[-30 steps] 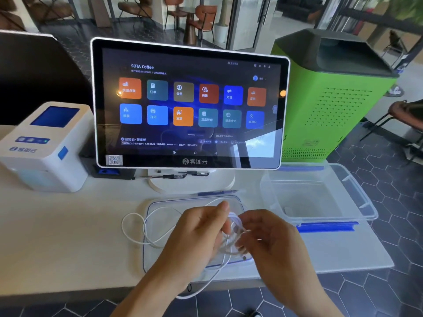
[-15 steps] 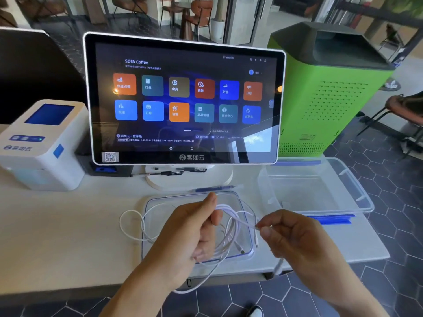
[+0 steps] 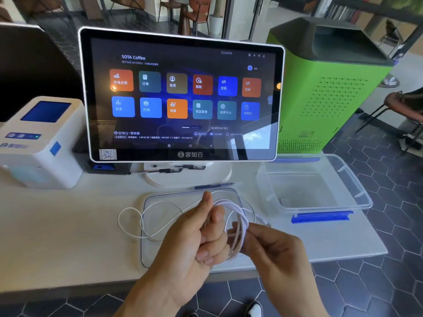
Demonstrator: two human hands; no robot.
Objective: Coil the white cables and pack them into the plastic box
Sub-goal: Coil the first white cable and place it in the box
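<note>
Lighting: we record bright daylight from the far right. The touchscreen (image 3: 182, 94) bears a pale window reflection at its lower right. The tabletop (image 3: 57, 225) is washed nearly white. Soft shadows lie under the hands. Quality: we note slight overall softness, small screen text smeared, and wide-angle bowing of edges.

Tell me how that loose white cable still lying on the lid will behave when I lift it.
Probably floppy: the loose cable sprawls in slack, uneven loops across the lid and table, so it should droop and trail. Likely light, being thin. The coil held between the left hand and right hand suggests loops may spring open unless pinched.
</note>
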